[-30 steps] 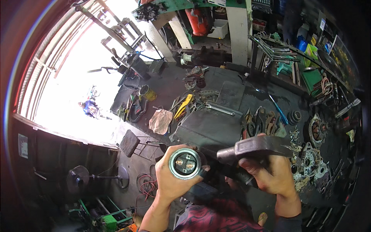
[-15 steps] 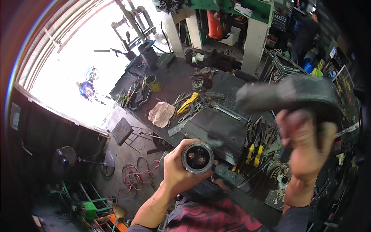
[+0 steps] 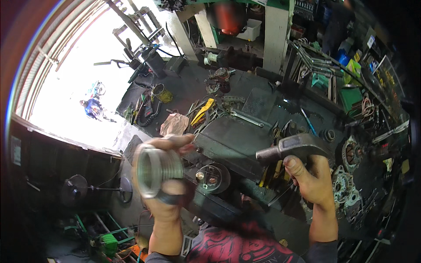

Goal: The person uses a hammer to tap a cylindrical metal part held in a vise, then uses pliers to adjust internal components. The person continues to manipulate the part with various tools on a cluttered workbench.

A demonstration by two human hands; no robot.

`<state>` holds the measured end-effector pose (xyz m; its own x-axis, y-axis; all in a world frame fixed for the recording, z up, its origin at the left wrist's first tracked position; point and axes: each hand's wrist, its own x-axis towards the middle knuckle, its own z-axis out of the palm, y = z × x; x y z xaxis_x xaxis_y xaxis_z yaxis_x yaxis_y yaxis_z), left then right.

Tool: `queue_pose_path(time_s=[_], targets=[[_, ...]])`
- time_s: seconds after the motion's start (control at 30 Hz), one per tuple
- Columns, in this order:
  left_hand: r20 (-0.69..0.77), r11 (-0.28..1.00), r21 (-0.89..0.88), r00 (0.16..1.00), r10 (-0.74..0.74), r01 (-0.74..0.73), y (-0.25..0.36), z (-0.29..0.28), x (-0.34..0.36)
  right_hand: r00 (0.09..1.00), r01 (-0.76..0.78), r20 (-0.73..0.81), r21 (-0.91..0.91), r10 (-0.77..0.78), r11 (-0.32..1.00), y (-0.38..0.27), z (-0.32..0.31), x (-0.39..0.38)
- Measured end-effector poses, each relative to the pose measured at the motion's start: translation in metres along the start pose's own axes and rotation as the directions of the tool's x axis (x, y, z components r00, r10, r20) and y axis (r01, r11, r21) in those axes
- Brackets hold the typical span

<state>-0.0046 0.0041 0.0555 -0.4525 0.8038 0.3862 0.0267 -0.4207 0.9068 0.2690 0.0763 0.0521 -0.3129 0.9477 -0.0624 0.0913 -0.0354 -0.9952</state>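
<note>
My left hand (image 3: 163, 209), blurred by motion, is wrapped round a ribbed silvery metal sleeve (image 3: 172, 168), its open round end tilted toward the left. Just right of it, on the dark support below, sits a round dark part (image 3: 219, 187) with two coppery studs, apart from the sleeve. My right hand (image 3: 315, 183) grips a hammer (image 3: 302, 143) close under its heavy dark metal head, thumb against the side. The head points left above the bench tools. Most of the hammer's handle is hidden in my fist.
A greasy bench (image 3: 188, 83) carries a wrench (image 3: 246, 117), a yellow-handled tool (image 3: 202, 111), a brownish cloth (image 3: 174, 124) and pliers. Metal housings (image 3: 346, 186) lie at right. A stool and fan stand left; a person (image 3: 340, 26) is at the far right.
The sleeve, earlier encircling the coppery studs in view, has moved left and tilted, leaving the studded part uncovered. The hammer has come down and left from its raised place.
</note>
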Motion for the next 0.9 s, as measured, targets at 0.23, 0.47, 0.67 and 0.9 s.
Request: queue_pose_path(time_s=[0.23,0.47,0.67,0.9], targets=[[0.145,0.995,0.091,0.988,-0.058,0.045,0.000,-0.021,-0.001,0.986,-0.104,-0.113,0.185,0.127,0.977,0.065,-0.017,-0.035],[0.086,0.944,0.297,0.981,-0.175,0.142,-0.007,-0.003,-0.020,0.978,-0.125,-0.148,0.136,0.145,0.983,0.080,-0.016,-0.040],[0.234,0.906,0.383,0.930,-0.284,0.180,-0.009,-0.001,-0.023,0.985,-0.146,-0.074,0.111,0.154,0.983,0.067,-0.010,-0.037],[0.279,0.929,0.321,0.918,-0.281,0.186,-0.015,-0.003,-0.022,0.997,0.019,-0.076,-0.002,-0.019,1.000,0.033,0.013,-0.024]])
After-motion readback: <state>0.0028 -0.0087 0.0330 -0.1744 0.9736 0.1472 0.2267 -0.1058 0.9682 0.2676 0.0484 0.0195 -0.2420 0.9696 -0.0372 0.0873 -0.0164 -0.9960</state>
